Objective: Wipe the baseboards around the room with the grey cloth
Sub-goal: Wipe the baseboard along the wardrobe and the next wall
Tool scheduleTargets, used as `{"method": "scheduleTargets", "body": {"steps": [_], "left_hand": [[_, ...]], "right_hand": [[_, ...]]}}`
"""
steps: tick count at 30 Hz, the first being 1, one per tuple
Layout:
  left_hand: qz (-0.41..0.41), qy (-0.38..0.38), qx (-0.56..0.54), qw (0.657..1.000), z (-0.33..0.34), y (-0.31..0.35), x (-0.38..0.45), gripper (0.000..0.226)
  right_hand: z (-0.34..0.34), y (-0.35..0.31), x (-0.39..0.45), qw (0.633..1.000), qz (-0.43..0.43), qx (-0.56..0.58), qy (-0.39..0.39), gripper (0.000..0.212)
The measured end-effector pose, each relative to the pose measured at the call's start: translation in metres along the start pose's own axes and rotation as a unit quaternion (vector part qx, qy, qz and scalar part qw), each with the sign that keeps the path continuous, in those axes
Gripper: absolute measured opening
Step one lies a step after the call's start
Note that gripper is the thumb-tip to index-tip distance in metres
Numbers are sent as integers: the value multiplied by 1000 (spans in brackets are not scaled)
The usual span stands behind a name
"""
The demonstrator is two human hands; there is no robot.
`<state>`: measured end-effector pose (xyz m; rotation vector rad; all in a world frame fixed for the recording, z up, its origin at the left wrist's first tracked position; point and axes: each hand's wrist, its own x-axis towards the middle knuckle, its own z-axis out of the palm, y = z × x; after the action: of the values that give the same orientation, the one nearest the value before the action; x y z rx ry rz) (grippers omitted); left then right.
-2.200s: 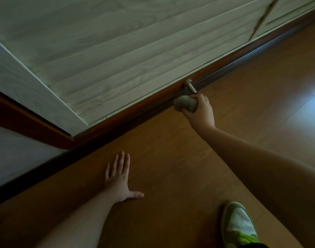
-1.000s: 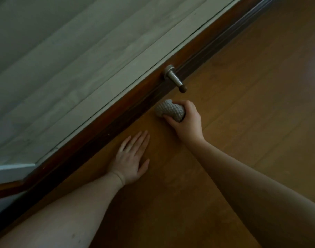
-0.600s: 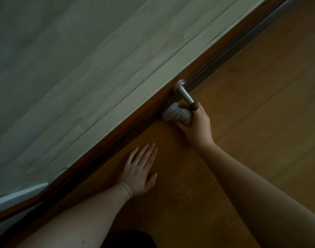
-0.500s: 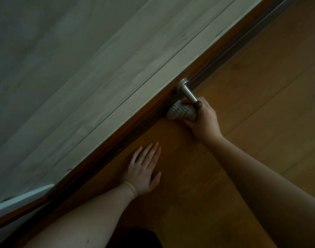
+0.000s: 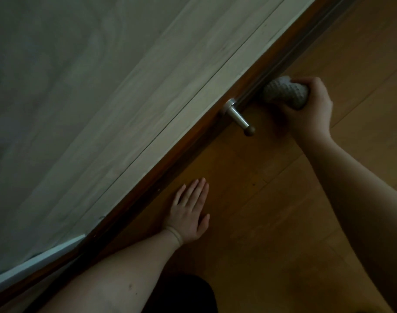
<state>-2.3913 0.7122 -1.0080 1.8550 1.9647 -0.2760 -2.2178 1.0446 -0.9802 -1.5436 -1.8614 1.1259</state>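
Note:
The dark brown baseboard [image 5: 188, 141] runs diagonally from lower left to upper right under a pale wood-grain wall. My right hand [image 5: 310, 109] grips the bunched grey cloth [image 5: 285, 92] and presses it against the baseboard, just to the right of the metal door stop. My left hand [image 5: 188, 213] lies flat, palm down, fingers apart, on the wooden floor close to the baseboard.
A silver door stop [image 5: 238, 118] with a dark rubber tip sticks out from the baseboard over the floor. The wooden floor [image 5: 272, 211] fills the lower right. A white trim edge [image 5: 35, 260] meets the wall at lower left. Something dark [image 5: 184, 294] sits at the bottom edge.
My right hand has carried the cloth from under the door stop to the baseboard on its right side. My left hand has stayed flat on the floor.

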Motion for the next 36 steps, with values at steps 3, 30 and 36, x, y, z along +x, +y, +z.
{"method": "scheduleTargets", "body": {"steps": [3, 30, 36], "left_hand": [[-11, -9, 8, 1000, -3, 1, 3, 84], [2, -3, 14, 1000, -2, 0, 0, 88], [3, -5, 8, 1000, -3, 1, 2, 85]], "right_hand": [[-4, -5, -20, 1000, 23, 15, -7, 45], [9, -20, -21, 990, -25, 95, -101, 47], [-8, -19, -4, 988, 19, 150, -16, 45]]}}
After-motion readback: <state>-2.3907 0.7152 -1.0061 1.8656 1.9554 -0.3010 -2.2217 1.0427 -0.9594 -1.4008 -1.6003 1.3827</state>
